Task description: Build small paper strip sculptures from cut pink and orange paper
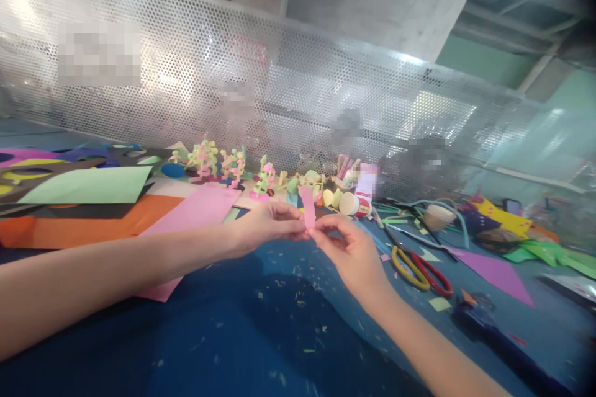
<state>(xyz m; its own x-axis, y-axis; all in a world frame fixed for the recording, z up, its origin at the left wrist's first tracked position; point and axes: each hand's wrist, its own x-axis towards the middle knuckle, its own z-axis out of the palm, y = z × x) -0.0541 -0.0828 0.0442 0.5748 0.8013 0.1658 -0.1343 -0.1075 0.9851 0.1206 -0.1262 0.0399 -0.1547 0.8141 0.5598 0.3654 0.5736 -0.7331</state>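
Observation:
Between my two hands, above the blue tabletop, a small pink paper strip [307, 203] stands upright, wider at its top. My left hand [272, 223] pinches its left side with thumb and fingers. On the other side, the fingertips of my right hand [347, 248] pinch its lower end. Behind the strip stand small paper figures [264, 177] in pink, green and yellow. A sheet of pink paper [195, 214] lies left of my left hand. Scissors with one yellow and one red handle [421, 270] rest right of my right hand.
Green paper [88, 186] and orange paper [116, 223] are stacked at left. A white-and-red tub [354, 205] lies on its side at the back. Purple paper [496, 274] and a dark blue tool [507, 341] are at right. A perforated metal panel [288, 93] closes the far edge.

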